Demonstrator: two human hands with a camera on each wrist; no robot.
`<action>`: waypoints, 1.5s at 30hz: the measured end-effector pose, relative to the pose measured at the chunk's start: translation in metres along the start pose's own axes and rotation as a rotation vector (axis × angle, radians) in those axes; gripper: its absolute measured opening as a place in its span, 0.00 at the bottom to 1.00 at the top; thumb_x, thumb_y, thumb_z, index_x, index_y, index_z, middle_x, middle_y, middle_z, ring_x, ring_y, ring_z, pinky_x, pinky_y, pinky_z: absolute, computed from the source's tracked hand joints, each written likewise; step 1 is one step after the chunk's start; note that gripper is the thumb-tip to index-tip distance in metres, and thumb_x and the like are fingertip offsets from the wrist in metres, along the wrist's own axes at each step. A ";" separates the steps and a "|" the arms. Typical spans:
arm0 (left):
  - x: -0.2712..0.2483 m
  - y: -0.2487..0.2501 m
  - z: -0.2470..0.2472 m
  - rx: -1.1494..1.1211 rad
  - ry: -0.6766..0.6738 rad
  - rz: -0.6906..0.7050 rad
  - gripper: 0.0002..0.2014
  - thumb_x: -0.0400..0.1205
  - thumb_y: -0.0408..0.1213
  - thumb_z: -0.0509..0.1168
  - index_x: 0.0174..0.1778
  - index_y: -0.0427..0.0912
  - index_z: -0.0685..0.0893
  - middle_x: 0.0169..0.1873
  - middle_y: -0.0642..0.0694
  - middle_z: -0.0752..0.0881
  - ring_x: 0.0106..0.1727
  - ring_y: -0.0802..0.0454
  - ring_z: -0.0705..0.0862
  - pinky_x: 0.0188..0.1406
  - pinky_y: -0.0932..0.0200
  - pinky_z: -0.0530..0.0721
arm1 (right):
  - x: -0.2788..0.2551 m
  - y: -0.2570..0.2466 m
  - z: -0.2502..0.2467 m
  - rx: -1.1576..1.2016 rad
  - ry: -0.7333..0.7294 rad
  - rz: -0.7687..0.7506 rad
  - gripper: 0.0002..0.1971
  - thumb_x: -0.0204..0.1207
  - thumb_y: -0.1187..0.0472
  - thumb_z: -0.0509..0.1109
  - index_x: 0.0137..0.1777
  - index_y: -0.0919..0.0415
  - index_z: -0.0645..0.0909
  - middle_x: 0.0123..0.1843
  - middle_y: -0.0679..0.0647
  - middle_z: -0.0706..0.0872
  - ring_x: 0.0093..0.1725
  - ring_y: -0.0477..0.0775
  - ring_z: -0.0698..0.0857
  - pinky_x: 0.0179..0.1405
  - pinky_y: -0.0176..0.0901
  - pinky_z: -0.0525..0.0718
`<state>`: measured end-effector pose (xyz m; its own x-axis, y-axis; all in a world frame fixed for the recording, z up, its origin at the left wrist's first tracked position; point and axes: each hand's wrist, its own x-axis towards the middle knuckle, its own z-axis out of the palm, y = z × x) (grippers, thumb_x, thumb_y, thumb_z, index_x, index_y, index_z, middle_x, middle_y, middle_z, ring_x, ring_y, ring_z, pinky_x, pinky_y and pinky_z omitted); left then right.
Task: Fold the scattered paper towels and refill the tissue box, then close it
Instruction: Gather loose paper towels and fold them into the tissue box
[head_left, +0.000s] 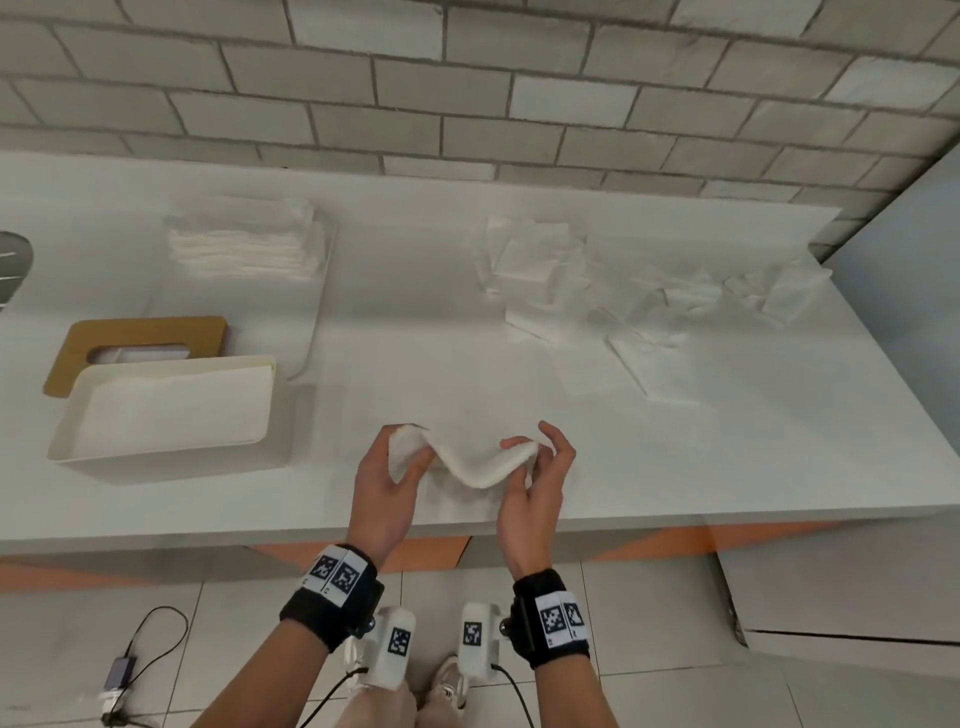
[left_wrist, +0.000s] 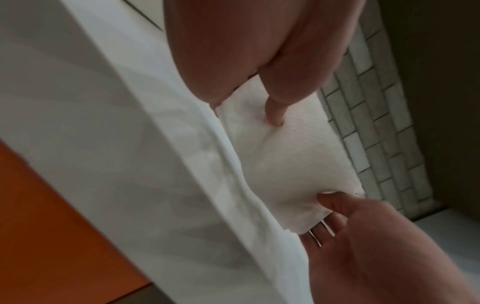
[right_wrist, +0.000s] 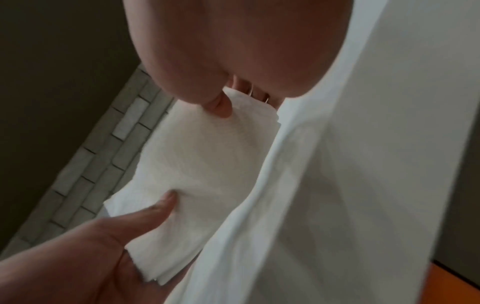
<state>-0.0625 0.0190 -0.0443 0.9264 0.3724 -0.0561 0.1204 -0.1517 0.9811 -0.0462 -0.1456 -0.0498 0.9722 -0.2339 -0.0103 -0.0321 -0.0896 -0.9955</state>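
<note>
A folded white paper towel (head_left: 475, 462) sags between both hands just above the white table's front edge. My left hand (head_left: 387, 486) pinches its left end, thumb on top. My right hand (head_left: 535, 480) pinches its right end. The wrist views show the same towel (left_wrist: 288, 162) (right_wrist: 192, 164) held by thumbs at each end. The open cream tissue box (head_left: 275, 415) stands at the left with folded towels inside. Its wooden lid (head_left: 67, 358) lies flat behind it. Scattered unfolded towels (head_left: 649, 296) lie at the back right.
A stack of folded towels (head_left: 244, 244) sits at the back left of the table (head_left: 363, 322). A brick wall runs behind. A grey object (head_left: 13, 265) shows at the far left edge. A cable and adapter (head_left: 122, 670) lie on the tiled floor.
</note>
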 end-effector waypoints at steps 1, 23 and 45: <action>0.000 0.003 -0.001 0.003 0.014 0.003 0.07 0.89 0.38 0.72 0.61 0.50 0.85 0.54 0.57 0.91 0.60 0.57 0.89 0.64 0.47 0.87 | 0.002 -0.003 -0.002 0.025 0.007 -0.005 0.24 0.92 0.70 0.62 0.81 0.47 0.67 0.62 0.52 0.91 0.65 0.51 0.89 0.64 0.35 0.83; 0.007 -0.007 0.010 -0.136 0.045 -0.029 0.12 0.77 0.27 0.82 0.43 0.39 0.83 0.42 0.46 0.89 0.47 0.50 0.87 0.56 0.52 0.81 | 0.004 0.006 0.006 -0.090 -0.012 0.017 0.26 0.87 0.67 0.74 0.76 0.39 0.74 0.62 0.38 0.88 0.63 0.45 0.89 0.68 0.52 0.89; 0.037 0.033 -0.057 -0.016 -0.033 -0.090 0.20 0.80 0.52 0.81 0.63 0.51 0.85 0.55 0.55 0.93 0.56 0.60 0.92 0.62 0.50 0.90 | -0.010 -0.042 0.042 0.120 -0.148 0.114 0.43 0.84 0.78 0.66 0.86 0.34 0.57 0.62 0.55 0.90 0.59 0.50 0.92 0.55 0.41 0.90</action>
<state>-0.0452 0.0802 -0.0029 0.9233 0.3536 -0.1503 0.1987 -0.1044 0.9745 -0.0452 -0.0985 -0.0121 0.9875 -0.0907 -0.1286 -0.1247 0.0474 -0.9911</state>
